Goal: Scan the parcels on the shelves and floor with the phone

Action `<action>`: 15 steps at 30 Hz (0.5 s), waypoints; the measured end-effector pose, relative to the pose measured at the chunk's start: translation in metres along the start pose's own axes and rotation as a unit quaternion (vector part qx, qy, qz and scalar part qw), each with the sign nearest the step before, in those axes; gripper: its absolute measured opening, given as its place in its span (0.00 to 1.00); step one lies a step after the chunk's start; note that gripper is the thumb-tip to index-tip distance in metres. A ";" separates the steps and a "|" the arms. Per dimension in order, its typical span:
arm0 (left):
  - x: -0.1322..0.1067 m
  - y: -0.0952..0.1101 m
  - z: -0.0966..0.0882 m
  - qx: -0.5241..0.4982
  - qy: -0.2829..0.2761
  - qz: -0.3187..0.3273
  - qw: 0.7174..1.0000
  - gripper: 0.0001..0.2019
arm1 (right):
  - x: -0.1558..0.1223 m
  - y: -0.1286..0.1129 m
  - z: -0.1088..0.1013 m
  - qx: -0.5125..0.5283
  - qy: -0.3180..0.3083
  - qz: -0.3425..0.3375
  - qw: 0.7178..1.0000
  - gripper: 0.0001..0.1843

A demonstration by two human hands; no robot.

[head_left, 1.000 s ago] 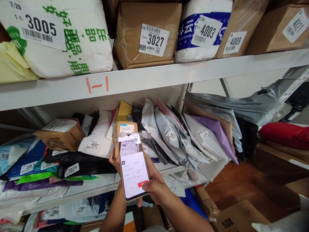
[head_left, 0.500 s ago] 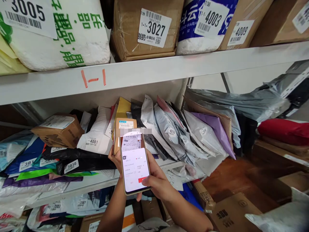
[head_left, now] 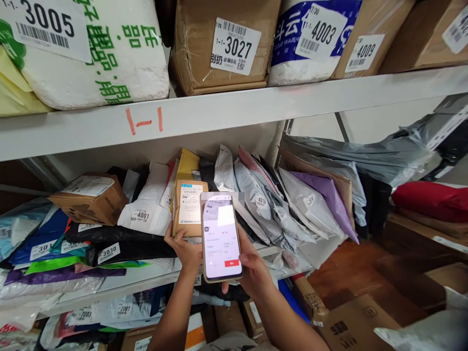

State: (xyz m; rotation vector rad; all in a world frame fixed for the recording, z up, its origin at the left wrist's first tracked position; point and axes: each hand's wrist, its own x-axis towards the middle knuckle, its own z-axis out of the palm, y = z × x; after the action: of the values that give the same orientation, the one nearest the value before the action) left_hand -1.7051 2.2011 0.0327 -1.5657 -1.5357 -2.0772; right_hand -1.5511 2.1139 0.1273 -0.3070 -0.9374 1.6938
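My left hand [head_left: 186, 249] is closed on the lower edge of a small brown parcel [head_left: 182, 214] with a white shipping label facing me. In my right hand [head_left: 254, 268] is a smartphone [head_left: 221, 241], its lit screen towards me. The thumb lies at the screen's right edge, near a red button. The phone overlaps the parcel's right side, and part of my left fingers is hidden behind the parcel. Beyond both hands, a row of mailer bags leans on the shelf, among them a white one marked 4001 [head_left: 144, 207] and a grey one marked 4018 [head_left: 252, 187].
Above runs a white shelf beam [head_left: 219, 109] marked 1-1, bearing a carton labelled 3027 [head_left: 197, 48]. A brown box [head_left: 91, 195] sits on bags at left. Lower down are more parcels and, at right, cartons [head_left: 360, 321] on the wooden floor.
The phone has moved right and slightly up, uncovering more of the parcel's label. My right thumb has shifted from the red button to the screen's edge, and a white patch now shows on screen.
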 end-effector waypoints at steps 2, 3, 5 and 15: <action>0.000 -0.001 -0.001 0.005 0.010 0.043 0.999 0.29 | 0.002 0.000 -0.009 0.003 0.037 -0.031 0.999 0.39; 0.000 -0.002 -0.003 0.007 0.018 0.057 0.998 0.29 | 0.005 -0.001 -0.013 0.001 0.049 -0.043 0.998 0.38; 0.000 -0.002 -0.011 0.002 0.034 0.065 0.997 0.33 | 0.015 -0.004 -0.019 -0.004 0.064 -0.059 0.996 0.36; -0.006 0.028 -0.127 0.109 0.139 0.103 0.979 0.43 | 0.188 0.003 0.003 -0.230 0.155 0.035 0.960 0.20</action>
State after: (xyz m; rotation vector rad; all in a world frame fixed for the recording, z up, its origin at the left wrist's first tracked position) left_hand -1.7677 2.0890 0.0526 -1.2399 -1.3832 -1.8503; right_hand -1.6198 2.2822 0.1752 -0.8987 -1.0822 1.4172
